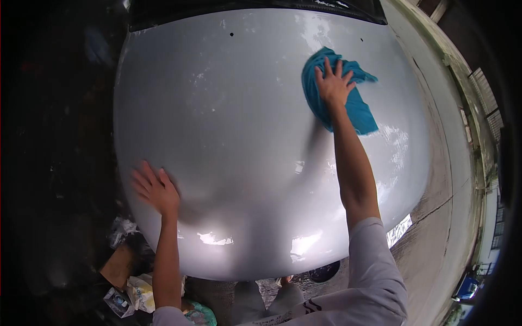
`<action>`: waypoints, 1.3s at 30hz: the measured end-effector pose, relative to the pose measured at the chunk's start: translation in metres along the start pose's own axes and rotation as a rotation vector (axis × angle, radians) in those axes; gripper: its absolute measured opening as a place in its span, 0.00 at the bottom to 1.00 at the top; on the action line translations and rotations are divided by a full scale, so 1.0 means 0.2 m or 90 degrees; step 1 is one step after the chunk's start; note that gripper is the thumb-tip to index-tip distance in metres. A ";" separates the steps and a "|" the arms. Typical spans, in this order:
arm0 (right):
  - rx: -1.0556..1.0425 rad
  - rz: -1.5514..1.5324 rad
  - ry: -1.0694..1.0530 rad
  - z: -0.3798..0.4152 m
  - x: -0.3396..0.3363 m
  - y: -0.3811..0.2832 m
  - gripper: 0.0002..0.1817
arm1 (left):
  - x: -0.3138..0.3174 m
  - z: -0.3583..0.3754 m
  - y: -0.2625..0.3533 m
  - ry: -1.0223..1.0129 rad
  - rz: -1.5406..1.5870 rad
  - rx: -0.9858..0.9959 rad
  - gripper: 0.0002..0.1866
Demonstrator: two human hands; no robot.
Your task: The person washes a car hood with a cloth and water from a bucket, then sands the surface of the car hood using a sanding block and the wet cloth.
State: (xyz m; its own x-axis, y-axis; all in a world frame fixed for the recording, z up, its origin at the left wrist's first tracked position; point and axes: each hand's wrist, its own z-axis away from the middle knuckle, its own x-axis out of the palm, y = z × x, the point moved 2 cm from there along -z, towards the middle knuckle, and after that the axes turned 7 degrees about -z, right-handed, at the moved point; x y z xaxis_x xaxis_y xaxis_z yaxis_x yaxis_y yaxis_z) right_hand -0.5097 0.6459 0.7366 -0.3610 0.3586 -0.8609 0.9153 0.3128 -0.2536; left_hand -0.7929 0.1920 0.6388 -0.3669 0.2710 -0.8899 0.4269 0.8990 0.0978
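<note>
The right hand (334, 87) lies on the blue cloth (359, 111), fingers spread, pressing it against the car hood (234, 125), on the hood's far right part, short of the windshield (261, 6). The left hand (156, 190) holds nothing; it is open with its fingers apart, over the hood's near left part, and whether the palm touches is unclear. Beyond the hood's near left edge are a cardboard piece (117, 265) and plastic bags (142, 293).

Smooth, glossy silver metal car hood (244, 119) (mirror-bright in patches); matt, creased teal cloth (361, 111); rough-looking pavement (435, 233)
</note>
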 end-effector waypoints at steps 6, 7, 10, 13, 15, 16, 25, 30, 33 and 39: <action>-0.485 -0.295 -0.086 0.74 0.09 -1.33 0.26 | -0.05 0.01 0.01 -0.050 0.044 -0.018 0.30; -0.543 -0.335 -0.125 0.94 0.05 -1.38 0.25 | -0.05 0.01 0.00 -0.056 0.060 -0.022 0.30; -0.745 -0.455 -0.248 1.40 -0.05 -1.24 0.25 | 0.04 0.03 -0.08 -0.052 0.096 -0.016 0.29; -0.822 -0.496 -0.314 1.37 -0.10 -0.90 0.25 | 0.03 0.17 0.06 -0.029 0.093 0.057 0.28; -0.827 -0.481 -0.375 1.19 -0.20 -0.61 0.25 | -0.08 0.26 0.33 -0.032 0.132 0.181 0.28; -0.815 -0.459 -0.403 1.01 -0.25 -0.45 0.26 | -0.15 0.26 0.51 -0.072 0.162 0.240 0.28; -0.194 -0.166 -0.057 -0.34 -0.24 1.19 0.32 | -0.34 0.00 1.48 -0.133 0.077 0.236 0.31; 0.207 -0.044 -0.088 -1.01 -0.01 1.50 0.45 | -0.31 -0.01 1.48 -0.095 0.059 0.247 0.32; 0.070 -0.047 -0.113 -1.33 0.14 0.95 0.44 | -0.29 -0.02 1.49 -0.097 0.044 0.247 0.32; -0.349 -0.214 -0.110 -0.90 0.35 -0.57 0.35 | -0.28 -0.05 1.46 -0.104 0.075 0.266 0.30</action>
State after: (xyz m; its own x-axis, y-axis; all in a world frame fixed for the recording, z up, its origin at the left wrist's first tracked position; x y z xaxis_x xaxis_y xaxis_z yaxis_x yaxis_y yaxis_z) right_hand -0.6717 0.7942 0.7856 -0.5348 0.0318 -0.8444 0.5181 0.8017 -0.2979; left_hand -0.6556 0.4434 0.7211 -0.1753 0.2745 -0.9455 0.7667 0.6405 0.0439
